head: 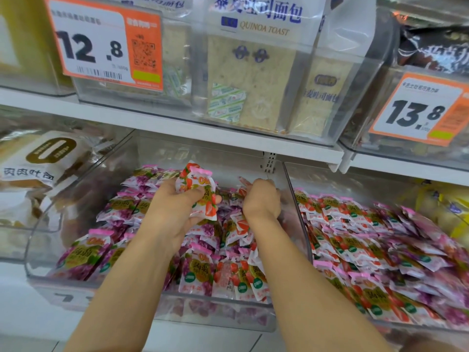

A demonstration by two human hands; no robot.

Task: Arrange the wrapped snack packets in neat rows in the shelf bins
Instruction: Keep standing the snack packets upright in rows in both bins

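Note:
A clear plastic shelf bin in the middle holds many small wrapped snack packets: purple grape ones on its left side, red strawberry ones on its right. My left hand grips a bunch of strawberry packets above the bin. My right hand reaches deep into the bin's back right corner, fingers curled round packets there; the fingertips are hidden. A second bin to the right is filled with strawberry packets lying in slanted rows.
The white shelf above carries clear bins of quinoa toast with price tags 12.8 and 13.8. Bread bags fill the bin at left. Yellow packs sit at far right.

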